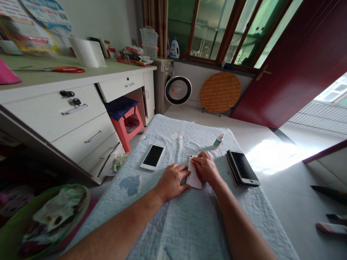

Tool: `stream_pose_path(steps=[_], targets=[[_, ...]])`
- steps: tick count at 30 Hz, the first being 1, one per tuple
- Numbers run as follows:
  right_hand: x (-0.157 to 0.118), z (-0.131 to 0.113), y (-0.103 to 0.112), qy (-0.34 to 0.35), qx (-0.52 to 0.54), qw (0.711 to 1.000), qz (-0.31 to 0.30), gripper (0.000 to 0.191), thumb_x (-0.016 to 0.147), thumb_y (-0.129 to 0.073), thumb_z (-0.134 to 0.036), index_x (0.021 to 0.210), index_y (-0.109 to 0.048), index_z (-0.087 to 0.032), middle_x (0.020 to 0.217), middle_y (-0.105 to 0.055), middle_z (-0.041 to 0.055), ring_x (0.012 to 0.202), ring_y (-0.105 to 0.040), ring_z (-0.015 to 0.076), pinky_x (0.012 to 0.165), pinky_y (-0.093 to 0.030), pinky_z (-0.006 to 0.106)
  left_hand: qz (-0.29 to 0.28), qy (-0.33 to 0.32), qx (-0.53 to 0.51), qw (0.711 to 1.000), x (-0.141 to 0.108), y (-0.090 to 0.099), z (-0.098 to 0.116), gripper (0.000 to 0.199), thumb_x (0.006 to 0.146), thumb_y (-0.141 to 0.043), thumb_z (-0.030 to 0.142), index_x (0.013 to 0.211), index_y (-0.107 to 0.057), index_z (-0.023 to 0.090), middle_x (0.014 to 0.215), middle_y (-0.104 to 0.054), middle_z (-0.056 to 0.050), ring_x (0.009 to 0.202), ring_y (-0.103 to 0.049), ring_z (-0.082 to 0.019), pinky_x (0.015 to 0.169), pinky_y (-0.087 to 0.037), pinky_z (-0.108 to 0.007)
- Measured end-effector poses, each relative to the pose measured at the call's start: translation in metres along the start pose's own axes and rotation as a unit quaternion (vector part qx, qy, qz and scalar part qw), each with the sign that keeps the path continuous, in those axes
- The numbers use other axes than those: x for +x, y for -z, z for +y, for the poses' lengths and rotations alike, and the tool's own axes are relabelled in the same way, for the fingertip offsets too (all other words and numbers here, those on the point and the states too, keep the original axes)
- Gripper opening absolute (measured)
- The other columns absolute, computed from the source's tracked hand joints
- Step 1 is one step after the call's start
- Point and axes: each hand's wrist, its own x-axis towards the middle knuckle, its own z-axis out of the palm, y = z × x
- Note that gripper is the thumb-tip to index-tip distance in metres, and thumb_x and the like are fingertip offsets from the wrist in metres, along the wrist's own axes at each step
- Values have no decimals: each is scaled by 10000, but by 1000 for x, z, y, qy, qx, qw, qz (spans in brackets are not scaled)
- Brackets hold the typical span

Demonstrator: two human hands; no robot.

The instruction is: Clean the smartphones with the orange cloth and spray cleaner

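A pale pinkish-white smartphone (194, 179) lies on the cloth-covered table, its back with the small camera facing up. My left hand (173, 180) holds it along the left edge, with the thumb near its lower end. Bunched together, the fingertips of my right hand (206, 167) press on the upper part of the phone's back; whatever they pinch, if anything, is hidden. To the left, a white smartphone (153, 156) rests with its dark screen up. On the right is a stack of several smartphones (242, 169). Behind my right hand stands a small spray bottle (218, 141).
Light blue quilted cloth (187, 227) covers the table. A white desk (78, 115) and a red stool (127, 128) stand at left, above a basket (88, 198) of cloths. Farther back are a washing machine (162, 70) with its door open and a round wooden tabletop (220, 92).
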Motion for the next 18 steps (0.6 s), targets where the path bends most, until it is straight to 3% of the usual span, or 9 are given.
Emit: stream_pose_path(steps=[11, 18], targets=[[-2, 11, 4, -92, -68, 993, 34, 290, 934, -434, -287, 894, -714, -222, 856, -555, 47, 862, -477, 169, 781, -350, 248, -3, 6, -9, 1000, 0, 0, 0, 430, 763, -708, 396, 1156, -628, 242, 1221, -595, -48, 1018, -534, -262, 907, -407, -392], [-4, 23, 8, -96, -56, 994, -7, 238, 894, -469, -243, 834, -694, -191, 817, -579, 39, 824, -517, 151, 753, -360, 237, -2, 7, -6, 1000, 0, -3, -2, 461, 751, -719, 404, 1173, -622, 244, 1249, -585, -52, 1047, -527, -265, 924, -401, -401]])
